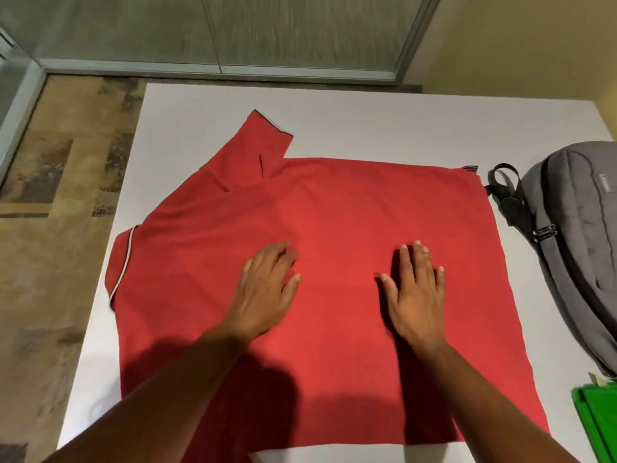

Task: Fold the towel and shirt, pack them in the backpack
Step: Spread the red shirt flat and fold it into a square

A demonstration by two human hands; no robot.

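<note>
Head view shows the red shirt [334,262] spread flat across the white table [367,121], its collar toward the person's left and its hem edge toward the right, one sleeve lying at the far left. Both hands lie on it, well apart from each other: the left hand [267,292] and the right hand [414,295] rest palm-down with fingers straight, pressing the cloth and gripping nothing. Judging by this, the shirt is laid out and being smoothed but no fold in its body shows yet, so folding has barely begun. No towel can be made out for certain; a bright green thing [597,419] at the right edge of the table might be it, but too little shows to tell. The grey backpack [574,248] lies just beside the shirt's right edge, apparently zipped, with nothing packed as far as can be seen. A small label on the backpack carries pale lettering, too blurred to read with confidence
</note>
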